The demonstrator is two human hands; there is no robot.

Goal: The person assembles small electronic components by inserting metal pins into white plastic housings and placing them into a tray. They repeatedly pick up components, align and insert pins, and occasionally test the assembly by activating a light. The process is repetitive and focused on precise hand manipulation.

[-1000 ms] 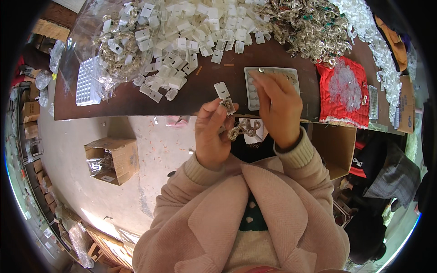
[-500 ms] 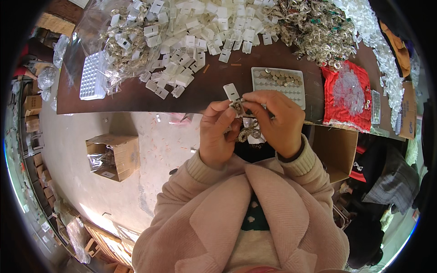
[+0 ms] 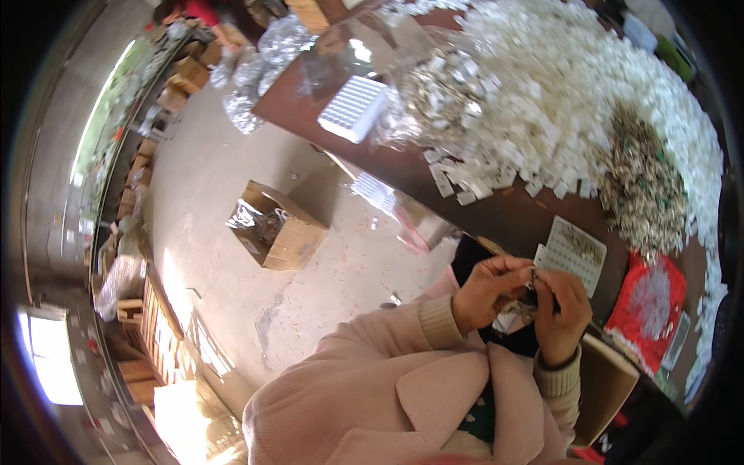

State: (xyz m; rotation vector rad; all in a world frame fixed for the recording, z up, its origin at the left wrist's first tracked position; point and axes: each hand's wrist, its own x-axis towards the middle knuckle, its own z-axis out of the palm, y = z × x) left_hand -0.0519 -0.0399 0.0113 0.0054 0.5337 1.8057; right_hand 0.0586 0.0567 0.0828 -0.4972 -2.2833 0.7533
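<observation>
At the near edge of the worktop [image 3: 508, 213], beside a pale tray [image 3: 571, 267] of button cells [image 3: 580, 240]: small white plastic case [image 3: 540, 253], mostly masked by the hands. Only a pale end clear of the fingertips; lower part and contents too dark and small to make out. Below, between the palms, a blurred wire coil [image 3: 514, 311], partly covered.

Compared with half a second ago: view swung round, worktop now steeply slanted, both hands lower and farther right, case less exposed. Newly in sight at far left, a bright window [image 3: 49, 358].

Position of case: between the two sets of fingertips, projecting beyond toward the tray. Fingers of left hand [image 3: 487, 291] pinched nearly closed on it. Fingers of right hand [image 3: 564, 310] bent in from the other side, tips close together; cannot tell whether gripping or only touching.
</observation>
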